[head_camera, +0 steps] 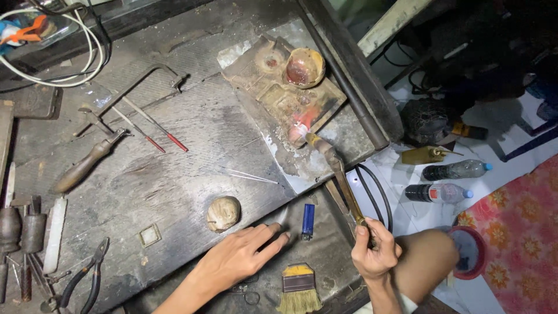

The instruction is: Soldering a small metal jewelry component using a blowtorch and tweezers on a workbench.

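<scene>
Torch [343, 180], a stiff brass rod, sits clamped in the right hand [375, 256] by its cool lower end, flame tip far ahead at the block [279, 93]. Left hand [241, 259] lies flat, empty, lighter [308, 221] just beside its fingertips.

A steel-framed saw with a wooden handle [110, 125] lies upper left; black-handled pliers [86, 279] sit lower left; two dark plastic bottles with blue caps [447, 180] lie at right.

Your one view comes from the camera on your head, looking steeply down on the dark workbench [174, 174] from close above. The bench fills the left and centre; floor shows at right
</scene>
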